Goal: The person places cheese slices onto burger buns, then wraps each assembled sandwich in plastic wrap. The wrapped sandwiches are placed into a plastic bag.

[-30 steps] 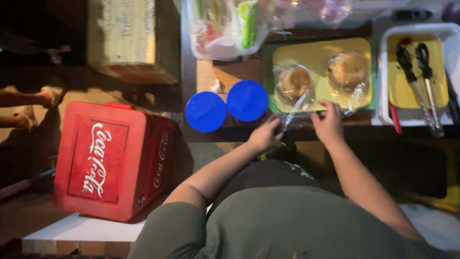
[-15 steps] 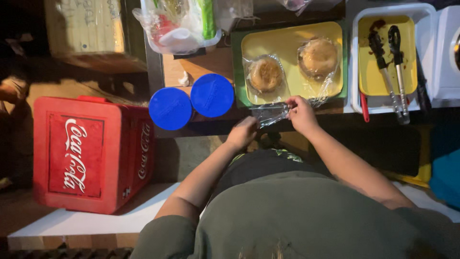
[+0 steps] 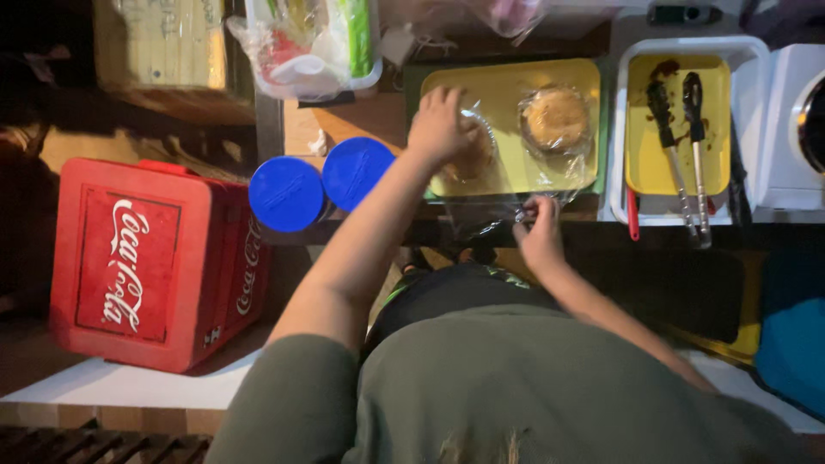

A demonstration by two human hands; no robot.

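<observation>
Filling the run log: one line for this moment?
left hand: on wrapped bun | right hand: holding clear bag | yellow tray

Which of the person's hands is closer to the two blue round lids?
The left. The left hand rests on a wrapped bun on the yellow tray, just right of the blue lids. The right hand is farther right, at the counter's front edge, pinching clear plastic.

A red cooler [image 3: 155, 262] sits beside two blue lids [image 3: 322, 182]; dark tongs [image 3: 679, 146] lie in a white tray [image 3: 620, 129].

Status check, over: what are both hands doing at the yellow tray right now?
Left hand on wrapped bun on yellow tray. Right hand pinching clear plastic bag. Nothing blocking.
</observation>
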